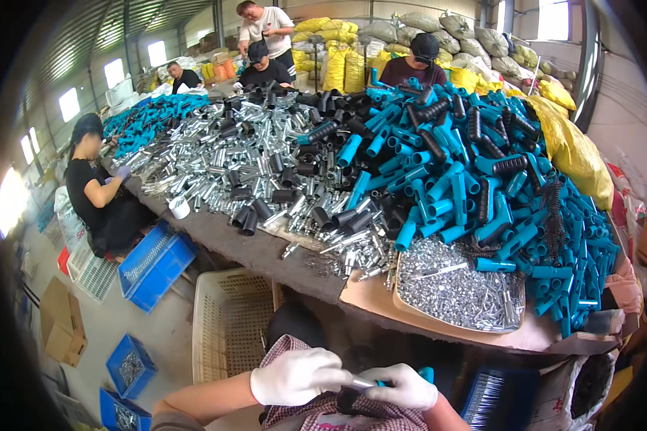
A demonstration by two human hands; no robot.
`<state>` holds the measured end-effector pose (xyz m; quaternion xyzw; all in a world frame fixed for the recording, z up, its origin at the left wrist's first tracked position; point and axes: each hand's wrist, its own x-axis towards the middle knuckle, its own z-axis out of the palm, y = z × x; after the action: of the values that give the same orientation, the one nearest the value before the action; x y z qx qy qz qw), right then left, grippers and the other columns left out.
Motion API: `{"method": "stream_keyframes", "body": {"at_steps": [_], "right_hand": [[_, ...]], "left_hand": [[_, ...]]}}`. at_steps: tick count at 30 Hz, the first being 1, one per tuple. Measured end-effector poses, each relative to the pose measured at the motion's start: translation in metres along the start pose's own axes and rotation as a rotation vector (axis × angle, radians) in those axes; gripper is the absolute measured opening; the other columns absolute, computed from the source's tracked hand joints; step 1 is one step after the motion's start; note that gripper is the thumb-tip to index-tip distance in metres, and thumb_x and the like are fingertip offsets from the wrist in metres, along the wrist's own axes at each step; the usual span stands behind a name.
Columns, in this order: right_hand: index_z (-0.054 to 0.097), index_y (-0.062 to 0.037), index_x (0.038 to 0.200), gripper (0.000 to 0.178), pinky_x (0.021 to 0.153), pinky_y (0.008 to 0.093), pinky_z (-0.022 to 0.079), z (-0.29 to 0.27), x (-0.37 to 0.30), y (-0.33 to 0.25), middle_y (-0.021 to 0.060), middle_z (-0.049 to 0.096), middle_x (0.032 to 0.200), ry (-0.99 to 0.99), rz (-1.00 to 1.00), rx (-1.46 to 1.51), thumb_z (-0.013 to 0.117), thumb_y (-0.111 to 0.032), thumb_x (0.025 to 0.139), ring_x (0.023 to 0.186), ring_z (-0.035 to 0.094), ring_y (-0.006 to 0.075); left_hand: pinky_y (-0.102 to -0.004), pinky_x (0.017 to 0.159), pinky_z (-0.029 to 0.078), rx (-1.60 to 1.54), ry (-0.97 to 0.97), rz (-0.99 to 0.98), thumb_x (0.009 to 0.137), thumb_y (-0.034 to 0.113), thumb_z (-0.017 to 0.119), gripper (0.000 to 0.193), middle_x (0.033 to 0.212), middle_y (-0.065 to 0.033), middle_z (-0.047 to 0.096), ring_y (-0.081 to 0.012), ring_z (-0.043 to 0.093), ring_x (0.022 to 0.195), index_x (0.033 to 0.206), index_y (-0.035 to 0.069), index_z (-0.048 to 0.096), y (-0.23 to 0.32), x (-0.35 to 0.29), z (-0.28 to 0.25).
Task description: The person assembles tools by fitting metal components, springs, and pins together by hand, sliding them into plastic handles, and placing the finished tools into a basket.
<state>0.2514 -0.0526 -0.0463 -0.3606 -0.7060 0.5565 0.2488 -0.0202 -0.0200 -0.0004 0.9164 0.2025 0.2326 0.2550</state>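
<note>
Both my hands wear white gloves and meet above my lap, below the table's front edge. My left hand (297,377) is closed around one end of a silver metal shaft (359,383), which points to the right. In my right hand (399,386) is a teal plastic handle-like housing (427,374); its rounded end shows past the fingers, and the rest is mostly hidden by the glove. The shaft's right end meets the right-hand fingers; whether it sits inside the teal housing I cannot tell.
On the table (248,248) lie heaps of teal housings (446,187), silver metal parts (201,158) and black sleeves. A tray (460,291) holds small metal pieces. A cream plastic basket (230,323) and blue crates (154,266) stand below. Several other people work around the table.
</note>
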Motion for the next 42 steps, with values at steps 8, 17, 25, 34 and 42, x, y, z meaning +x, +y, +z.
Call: {"method": "stream_keyframes", "body": {"at_steps": [8,17,25,34,42], "right_hand": [[0.072,-0.0111,0.107,0.035,0.061,0.0380,0.055,0.019,0.009,-0.017,0.0089,0.068,0.081,0.395,-0.219,-0.688,0.077,-0.034,0.082,0.068,0.068,0.0295],[0.068,0.0000,0.118,0.035,0.086,0.0343,0.054,0.002,-0.001,-0.019,0.0157,0.073,0.102,0.012,-0.061,-0.138,0.072,-0.021,0.090,0.093,0.069,0.0234],[0.070,-0.0016,0.115,0.035,0.080,0.0333,0.055,-0.003,-0.001,-0.020,0.0173,0.073,0.101,0.064,-0.068,-0.166,0.075,-0.021,0.086,0.088,0.073,0.0236],[0.069,-0.0016,0.103,0.029,0.067,0.0343,0.052,0.016,0.001,-0.050,0.0161,0.069,0.088,0.429,-0.174,-0.658,0.072,-0.022,0.083,0.070,0.067,0.0261],[0.069,0.0031,0.113,0.052,0.077,0.0349,0.053,-0.006,-0.001,-0.033,0.0143,0.072,0.091,-0.127,0.087,0.155,0.074,-0.042,0.088,0.084,0.068,0.0218]], "left_hand": [[-0.0372,0.074,0.057,-0.148,0.007,-0.462,0.085,0.030,0.077,0.034,0.093,-0.0104,0.072,-0.0279,0.071,0.087,0.109,0.007,0.069,-0.002,-0.001,0.006],[-0.0383,0.068,0.056,0.123,-0.078,0.078,0.087,0.031,0.073,0.041,0.098,-0.0111,0.070,-0.0285,0.070,0.087,0.121,0.010,0.063,0.005,0.013,-0.018],[-0.0391,0.068,0.056,0.035,-0.021,-0.086,0.087,0.026,0.069,0.035,0.100,-0.0096,0.069,-0.0291,0.069,0.084,0.118,0.013,0.066,0.007,0.008,-0.014],[-0.0392,0.077,0.056,-0.106,-0.067,-0.453,0.086,0.035,0.074,0.041,0.098,-0.0093,0.069,-0.0295,0.069,0.089,0.117,0.010,0.064,0.013,0.011,-0.025],[-0.0364,0.069,0.055,0.067,-0.020,0.236,0.087,0.023,0.071,0.037,0.096,-0.0079,0.067,-0.0267,0.067,0.081,0.121,0.011,0.065,0.008,0.011,-0.022]]}}
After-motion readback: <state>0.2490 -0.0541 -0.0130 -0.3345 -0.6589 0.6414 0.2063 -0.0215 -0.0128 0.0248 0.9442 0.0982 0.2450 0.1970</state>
